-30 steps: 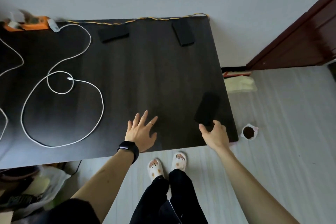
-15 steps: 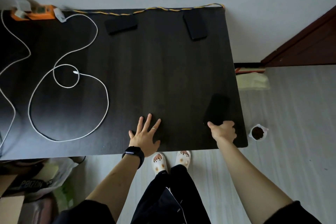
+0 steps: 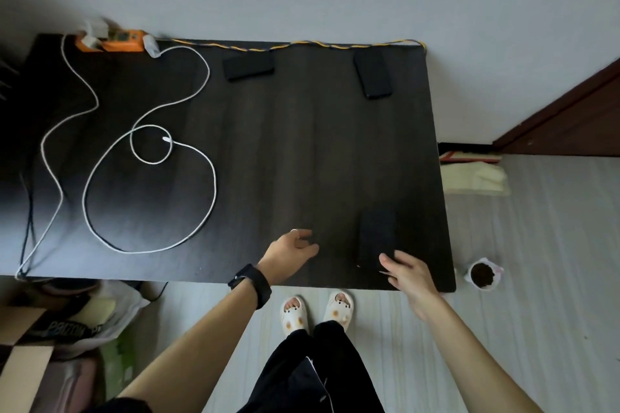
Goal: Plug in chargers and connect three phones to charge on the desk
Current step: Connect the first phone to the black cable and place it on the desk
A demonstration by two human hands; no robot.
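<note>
On the dark desk (image 3: 285, 144) lie three black phones: one at the back middle (image 3: 248, 65), one at the back right (image 3: 374, 74), and one near the front right edge (image 3: 375, 235). My right hand (image 3: 406, 273) is spread just right of and below this front phone, thumb close to its lower end, not gripping it. My left hand (image 3: 292, 248), loosely curled and holding nothing, hovers to the phone's left. An orange power strip (image 3: 114, 42) at the back left holds white chargers (image 3: 151, 45). A white cable (image 3: 208, 178) loops across the desk, its free plug (image 3: 166, 139) lying inside the loop.
A second white cable (image 3: 53, 151) runs down the desk's left side and over the front edge. A yellow-and-blue twisted cord (image 3: 302, 43) follows the back edge. On the floor are a small cup (image 3: 483, 275), a pale cloth (image 3: 473, 178), and a box and bags (image 3: 50, 329).
My right hand has slid the front phone leftwards, straightened it and let go. My left hand has lifted off the desk and curled. The view has shifted, showing more of the desk's left side.
</note>
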